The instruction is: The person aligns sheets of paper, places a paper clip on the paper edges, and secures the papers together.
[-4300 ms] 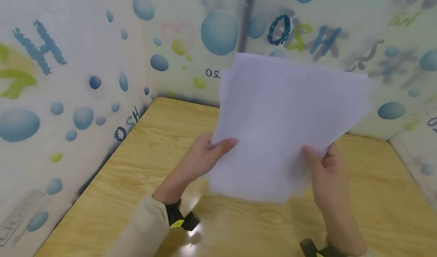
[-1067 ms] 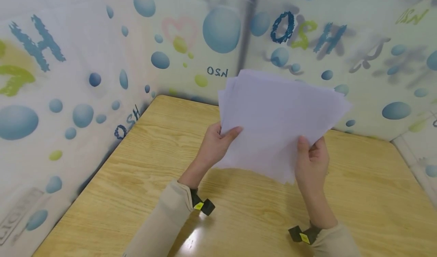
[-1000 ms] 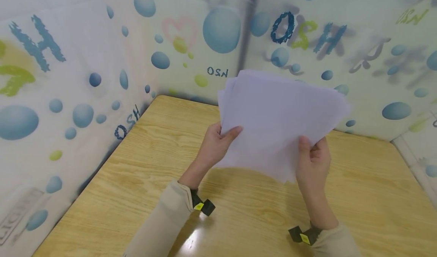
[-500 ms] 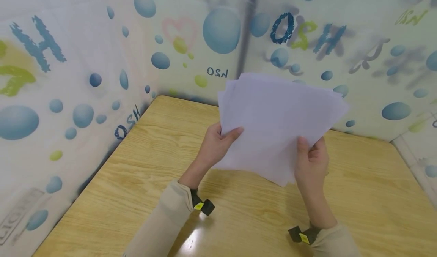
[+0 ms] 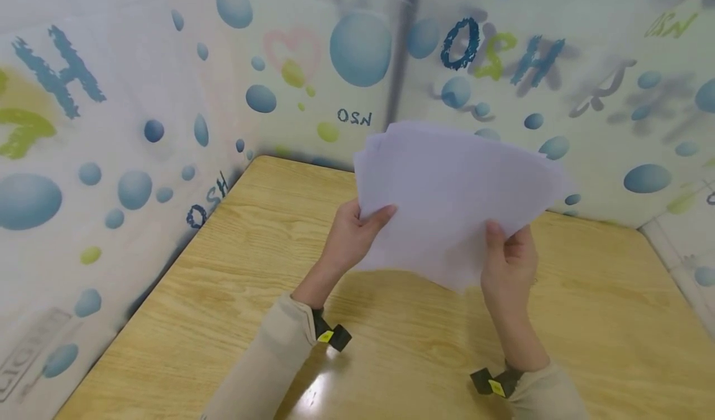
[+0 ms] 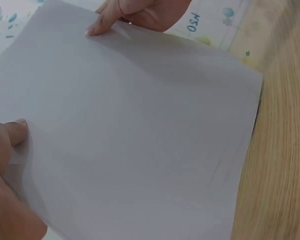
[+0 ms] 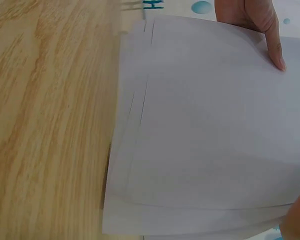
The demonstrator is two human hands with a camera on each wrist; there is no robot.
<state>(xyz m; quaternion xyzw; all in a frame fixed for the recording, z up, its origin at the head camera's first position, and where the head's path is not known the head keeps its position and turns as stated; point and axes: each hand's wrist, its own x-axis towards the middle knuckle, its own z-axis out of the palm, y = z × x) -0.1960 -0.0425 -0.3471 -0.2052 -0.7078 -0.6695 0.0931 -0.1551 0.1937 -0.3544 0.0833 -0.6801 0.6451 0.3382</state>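
Observation:
Both hands hold a loose stack of white paper sheets [image 5: 441, 190] tilted up over the table. My left hand [image 5: 354, 237] grips the stack's left edge, thumb lying on the front sheet and fingers behind it. At the right edge, my right hand [image 5: 509, 271] pinches the sheets the same way, with its fingers curled behind. The sheets are unevenly fanned, with corners sticking out at the upper left and right. In the right wrist view, several staggered edges of the paper [image 7: 205, 125] show along the lower side, close over the wood.
A light wood table [image 5: 223, 321] lies below, with a bright reflection near its front. Walls [image 5: 301, 66] printed with blue bubbles and lettering enclose its back and left side. Each wrist wears a black strap mount [image 5: 335, 336] below a beige sleeve [image 5: 262, 358].
Compared with 4.3 seconds ago, the stack is lower, leans farther back, and the hands are closer together. Over the last second the lower edge rises slightly and the top edge dips a little.

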